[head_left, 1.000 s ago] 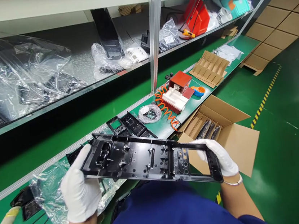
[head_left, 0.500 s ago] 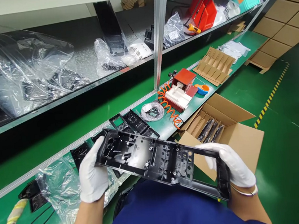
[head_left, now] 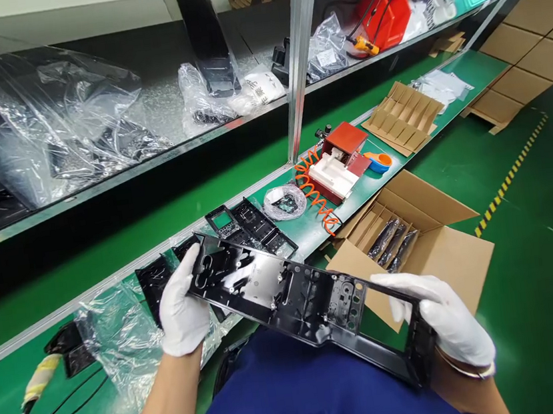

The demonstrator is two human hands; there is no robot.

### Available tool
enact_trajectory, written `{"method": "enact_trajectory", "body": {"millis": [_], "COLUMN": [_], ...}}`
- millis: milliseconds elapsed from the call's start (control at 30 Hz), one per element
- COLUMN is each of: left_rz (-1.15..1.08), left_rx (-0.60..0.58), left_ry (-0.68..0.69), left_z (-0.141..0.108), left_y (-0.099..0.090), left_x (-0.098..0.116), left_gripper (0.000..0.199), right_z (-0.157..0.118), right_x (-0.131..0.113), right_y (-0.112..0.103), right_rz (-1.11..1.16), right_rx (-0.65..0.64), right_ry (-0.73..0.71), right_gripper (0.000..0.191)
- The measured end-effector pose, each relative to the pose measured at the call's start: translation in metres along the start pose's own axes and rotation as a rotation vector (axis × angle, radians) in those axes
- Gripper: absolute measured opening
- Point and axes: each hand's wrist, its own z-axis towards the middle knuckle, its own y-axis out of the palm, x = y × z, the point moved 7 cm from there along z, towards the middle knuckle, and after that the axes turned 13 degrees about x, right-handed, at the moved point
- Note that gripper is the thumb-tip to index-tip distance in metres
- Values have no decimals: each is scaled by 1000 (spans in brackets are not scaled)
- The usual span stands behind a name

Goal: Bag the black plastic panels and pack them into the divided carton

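Observation:
A long black plastic housing (head_left: pixel 298 298) is held up in front of my body, its ribbed inner side facing me. At its upper left end, my left hand (head_left: pixel 183 309), in a white glove, grips the edge. My right hand (head_left: pixel 446 317), also gloved in white, is closed round the frame at the other end, beside a rectangular opening. Round holes run across the housing near that opening. The housing slopes down to the right and partly hides the bench behind it.
Black panels (head_left: pixel 263 225), clear plastic bags (head_left: pixel 121 340), a wrapped coil (head_left: pixel 285 202) and a red-and-white fixture (head_left: pixel 335 173) lie on the green bench (head_left: pixel 8 401). An open carton (head_left: pixel 459 262) holds wrapped black parts. A shelf (head_left: pixel 165 163) runs above.
The right end of the housing has dropped slightly with my right hand, so it slopes more. Both hands have shifted a little right in view, and the background has shifted too.

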Motion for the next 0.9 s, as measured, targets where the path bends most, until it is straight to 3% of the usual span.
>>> {"method": "enact_trajectory", "body": {"millis": [233, 567, 900], "left_rz": [23, 36, 88], "left_rx": [30, 5, -20], "left_ry": [-47, 116, 201], "left_z": [-8, -27, -38], "left_y": [-3, -8, -16], "left_x": [4, 35, 52], "left_gripper": [48, 49, 44], "right_z": [-6, -1, 5], "right_x": [10, 51, 82], "right_y": [-14, -28, -22], "right_rz": [-8, 2, 11], "right_rx": [59, 152, 223], "right_ry": [-28, -15, 91], "right_gripper": [48, 41, 42]}}
